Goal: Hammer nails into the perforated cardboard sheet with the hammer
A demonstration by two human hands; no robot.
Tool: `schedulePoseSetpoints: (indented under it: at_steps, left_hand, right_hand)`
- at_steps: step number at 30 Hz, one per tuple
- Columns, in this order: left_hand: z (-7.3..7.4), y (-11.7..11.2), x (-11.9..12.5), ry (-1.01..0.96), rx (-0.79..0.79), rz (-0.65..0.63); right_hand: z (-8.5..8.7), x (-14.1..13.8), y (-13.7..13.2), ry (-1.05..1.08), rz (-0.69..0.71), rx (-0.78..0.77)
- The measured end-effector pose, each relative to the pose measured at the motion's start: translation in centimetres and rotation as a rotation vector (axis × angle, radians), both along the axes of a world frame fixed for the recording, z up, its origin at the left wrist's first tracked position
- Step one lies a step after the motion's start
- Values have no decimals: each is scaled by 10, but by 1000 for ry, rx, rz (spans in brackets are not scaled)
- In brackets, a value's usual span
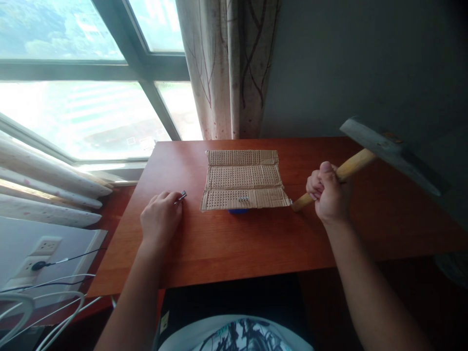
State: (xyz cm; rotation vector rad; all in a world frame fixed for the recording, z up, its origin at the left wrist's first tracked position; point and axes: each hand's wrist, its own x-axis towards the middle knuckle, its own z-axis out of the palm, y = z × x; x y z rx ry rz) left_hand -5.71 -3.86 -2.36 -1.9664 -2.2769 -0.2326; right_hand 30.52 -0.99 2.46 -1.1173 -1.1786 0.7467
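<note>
My right hand [331,192] is wrapped round the wooden handle of a hammer [356,165], its metal head raised to the upper right above the table. At the left, my left hand [161,214] rests on the tabletop with fingers closed on small shiny metal pieces that look like screws or nails [182,195]. Between the hands lies a folded cardboard sheet [243,176] covered in rows of holes. Several small metal pieces [243,199] stand in its near strip. Under its front edge shows something blue [238,211], mostly hidden.
The reddish wooden table [226,248] reaches to the wall and window [91,117]. Behind it hangs a patterned curtain [223,73]. At lower left are a wall socket [31,268] with a plug and several loose cables [66,312].
</note>
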Motion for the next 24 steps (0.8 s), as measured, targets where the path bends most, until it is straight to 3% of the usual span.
schedulePoseSetpoints:
  at_steps: [10,13,17,19,21,24]
  left_hand:
    - [5,1,-2,-42,-124,-60]
    - [11,-2,-1,-286,-10,-113]
    - [25,-13,12,-813,300,-72]
    - [33,-19,25,-1012,362,-78]
    - [39,-23,41,-1099,346,-164]
    - [45,-24,65,-1011,293,-329]
  right_hand:
    - [-1,0,-1,51,24,9]
    - [-1,0,-1,59,24,6]
    - [0,0,-1,20,7,-7]
    - [0,0,-1,49,16,7]
    - [1,0,-1,84,25,14]
    - [1,0,0,118,35,19]
